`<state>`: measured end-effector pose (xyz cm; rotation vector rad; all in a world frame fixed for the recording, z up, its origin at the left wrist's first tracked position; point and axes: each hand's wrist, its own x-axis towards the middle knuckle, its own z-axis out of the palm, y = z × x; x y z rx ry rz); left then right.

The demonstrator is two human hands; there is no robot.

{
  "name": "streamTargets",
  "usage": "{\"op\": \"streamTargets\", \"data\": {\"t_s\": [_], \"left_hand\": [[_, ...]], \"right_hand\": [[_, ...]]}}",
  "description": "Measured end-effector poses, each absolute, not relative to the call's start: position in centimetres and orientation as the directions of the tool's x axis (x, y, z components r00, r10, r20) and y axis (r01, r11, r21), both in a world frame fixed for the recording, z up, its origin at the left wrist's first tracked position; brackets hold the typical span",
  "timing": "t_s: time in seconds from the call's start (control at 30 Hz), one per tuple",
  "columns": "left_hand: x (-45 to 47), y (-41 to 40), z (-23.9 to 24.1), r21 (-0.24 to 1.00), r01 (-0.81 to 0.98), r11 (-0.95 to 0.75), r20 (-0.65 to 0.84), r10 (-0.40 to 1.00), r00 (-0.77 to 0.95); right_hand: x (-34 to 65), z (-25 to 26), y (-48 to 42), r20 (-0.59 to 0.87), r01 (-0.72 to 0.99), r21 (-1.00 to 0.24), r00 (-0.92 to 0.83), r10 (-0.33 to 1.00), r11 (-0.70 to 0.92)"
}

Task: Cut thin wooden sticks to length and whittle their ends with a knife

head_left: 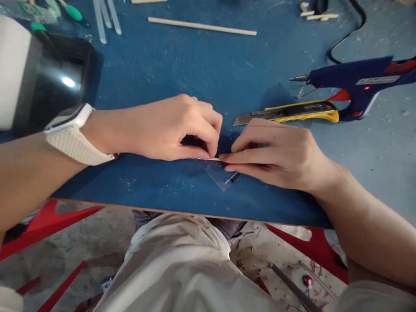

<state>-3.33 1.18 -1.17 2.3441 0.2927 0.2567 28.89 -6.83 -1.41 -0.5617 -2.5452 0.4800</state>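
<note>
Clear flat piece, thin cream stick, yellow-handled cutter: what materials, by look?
Clear flat piece: probably plastic; transparent, the blue tabletop shows through. Glass not excluded.
Thin cream stick: perhaps wood; pale and matt, partly covered, no grain discernible.
Yellow-handled cutter: handle likely moulded plastic, evenly coloured, contoured; blade likely steel, grey with a metallic look.

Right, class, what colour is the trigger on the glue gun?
On the blue glue gun, the trigger is red; it shows best in the head view.
</note>
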Motion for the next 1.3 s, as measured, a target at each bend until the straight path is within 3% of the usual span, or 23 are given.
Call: {"op": "streamTargets", "data": {"t_s": [1.3], "left_hand": [[-2.94,0.71,-1.28,0.707,0.107,-0.699,0.143,0.290,0.946]], "right_hand": [[28.94,-1.66,-6.74,0.367,0.330,-0.424,-0.789,0.493,0.844]]}}
